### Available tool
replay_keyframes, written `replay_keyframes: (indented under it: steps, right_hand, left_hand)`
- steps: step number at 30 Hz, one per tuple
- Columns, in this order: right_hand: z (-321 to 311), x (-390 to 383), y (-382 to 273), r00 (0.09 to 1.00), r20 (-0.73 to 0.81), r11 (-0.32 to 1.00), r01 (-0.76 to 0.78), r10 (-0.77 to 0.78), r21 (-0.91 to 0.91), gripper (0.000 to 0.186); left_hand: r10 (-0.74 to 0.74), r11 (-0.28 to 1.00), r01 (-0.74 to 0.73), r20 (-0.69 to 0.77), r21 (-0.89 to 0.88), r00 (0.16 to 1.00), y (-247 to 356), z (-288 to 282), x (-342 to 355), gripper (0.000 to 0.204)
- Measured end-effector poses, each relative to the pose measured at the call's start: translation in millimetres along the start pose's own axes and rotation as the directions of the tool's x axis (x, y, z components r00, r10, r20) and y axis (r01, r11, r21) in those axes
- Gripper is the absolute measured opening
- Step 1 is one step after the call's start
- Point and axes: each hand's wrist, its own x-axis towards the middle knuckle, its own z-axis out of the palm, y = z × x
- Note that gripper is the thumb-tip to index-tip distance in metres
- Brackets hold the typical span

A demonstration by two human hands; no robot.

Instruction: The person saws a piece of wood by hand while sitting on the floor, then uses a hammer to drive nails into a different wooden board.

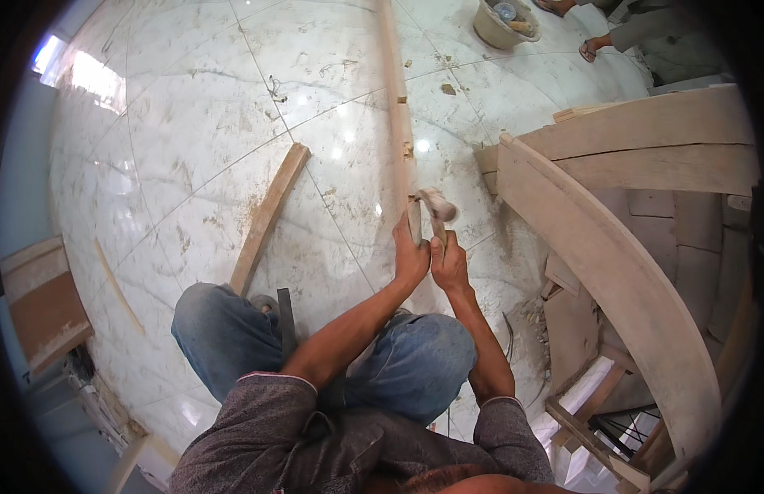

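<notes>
A long, narrow wooden beam (pixel 395 123) runs away from me across the floor, with small notches cut along its side. My left hand (pixel 412 260) is closed around what looks like a chisel (pixel 414 221), a flat pale tool held over the beam's near part. Just beside it, my right hand (pixel 450 265) grips a hammer (pixel 439 205) by its handle. The hammer's head is smeared by motion and sits close to the chisel's upper end. The point where chisel and beam meet is hard to make out.
A shorter wooden piece (pixel 271 216) lies left of the beam, by my knee. Large curved wooden boards (pixel 621 272) stand at the right. At the far right are a bucket (pixel 499 30) and another person's foot (pixel 590 49). Wood scraps and dust dot the tiled floor (pixel 193 123).
</notes>
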Motion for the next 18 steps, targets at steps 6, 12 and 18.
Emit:
replay_keyframes:
  steps: [6, 12, 18]
  right_hand:
    - [-30, -1, 5, 0.991, 0.018, 0.958, 0.125, -0.134, 0.258, 0.045]
    - [-4, -1, -2, 0.999, -0.002, 0.999, 0.051, -0.051, -0.016, 0.042]
    - [8, -3, 27, 0.991, -0.034, 0.981, 0.120, -0.126, -0.150, 0.044]
  left_hand:
    - [-0.101, 0.995, 0.101, 0.017, -0.010, 0.995, 30, 3, -5, 0.071]
    - [-0.059, 0.998, 0.058, 0.111, 0.017, 0.992, 6, -11, -2, 0.077]
    - [-0.148, 0.989, 0.150, 0.083, -0.018, 0.985, 9, -10, -3, 0.079]
